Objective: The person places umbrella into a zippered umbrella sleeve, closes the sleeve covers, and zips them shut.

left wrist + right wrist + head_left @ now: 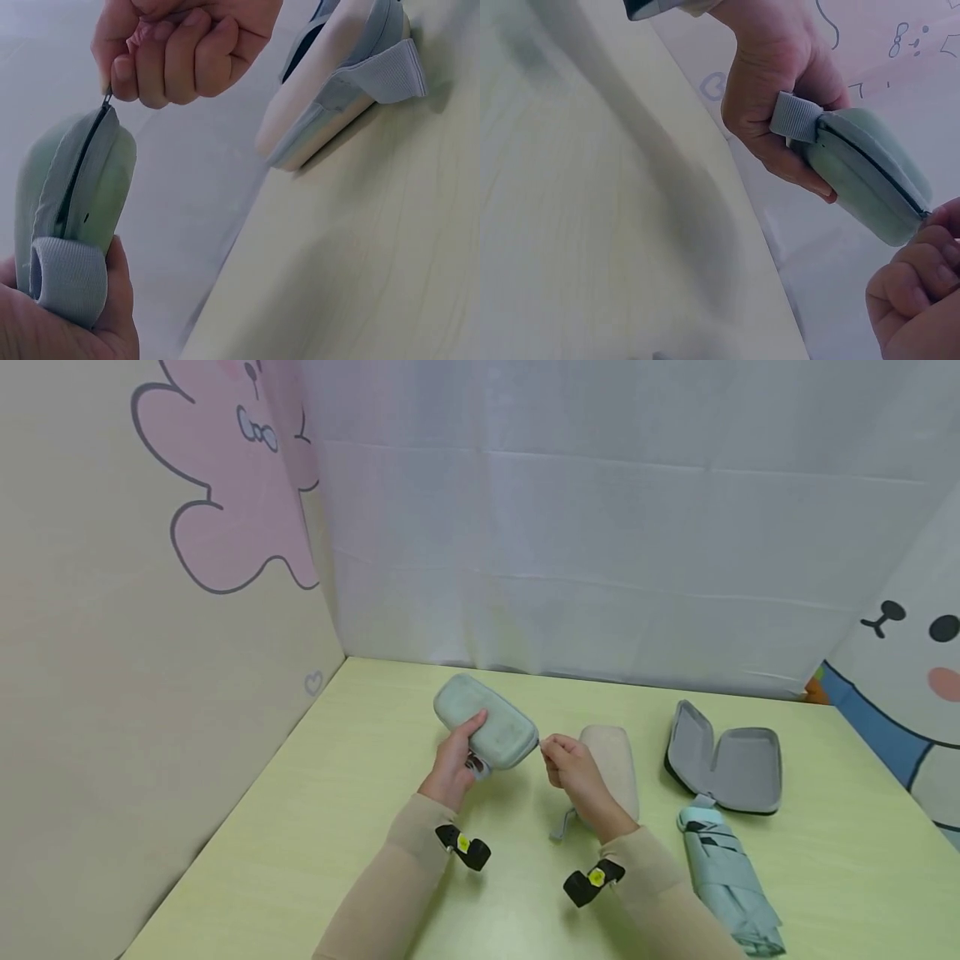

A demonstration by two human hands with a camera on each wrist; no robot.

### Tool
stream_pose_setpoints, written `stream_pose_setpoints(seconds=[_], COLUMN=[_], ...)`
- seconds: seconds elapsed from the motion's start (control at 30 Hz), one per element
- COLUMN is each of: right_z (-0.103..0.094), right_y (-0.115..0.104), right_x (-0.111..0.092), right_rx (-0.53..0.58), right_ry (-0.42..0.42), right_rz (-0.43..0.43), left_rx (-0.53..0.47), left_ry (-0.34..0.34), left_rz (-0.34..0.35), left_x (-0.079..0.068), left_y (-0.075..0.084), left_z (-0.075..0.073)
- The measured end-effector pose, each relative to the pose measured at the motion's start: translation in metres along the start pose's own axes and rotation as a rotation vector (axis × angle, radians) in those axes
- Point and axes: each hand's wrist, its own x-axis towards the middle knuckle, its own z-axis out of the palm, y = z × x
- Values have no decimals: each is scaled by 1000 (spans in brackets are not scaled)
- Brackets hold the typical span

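Head view gives us a pale green zip case [487,718] raised above the tabletop [300,827] and tilted, near the cream case [615,756] at its right. Our left grip [453,764] is wrapped around one end of it, thumb across the broad upper face and fingers beneath, probably so the shell cannot twist. Our right grip [576,770] pinches the zipper pull [107,97] at the far corner, its remaining fingers curled in. We seem to have set the two at opposite ends so that one steadies the body against any tug from the other.

From the left wrist we see the zipper [79,161] run from the ribbed strap [71,281] up to that pull, the seam turned sideways, likely to leave the pull easy to reach. We cannot tell how far the seam is parted.

The cream case lies on the tabletop, partly hidden behind our right grip. Farther right, a grey-lined case [750,768] lies spread open, one half flat and the other propped up at a slant, so we look straight into it. Nearer us, a folded green umbrella [727,877] lies lengthwise, its top end just beside that case.
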Motion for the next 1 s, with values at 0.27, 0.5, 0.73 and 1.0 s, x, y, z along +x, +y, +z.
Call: stream_pose_setpoints(seconds=[0.27, 0.5, 0.73, 1.0], right_z=[-11, -14, -11, -7], right_y=[-2, -1, 1, 0], right_x=[3, 5, 4, 2], right_rx=[54, 52, 13, -5], right_ry=[65, 69, 74, 84], right_rz=[17, 18, 7, -10], left_rx=[-11, -14, -41, -102], left_ry=[-146, -148, -47, -9], left_rz=[-53, 2, 52, 44], left_x=[2, 3, 3, 1], left_y=[8, 5, 1, -1], left_z=[-10, -8, -3, 1])
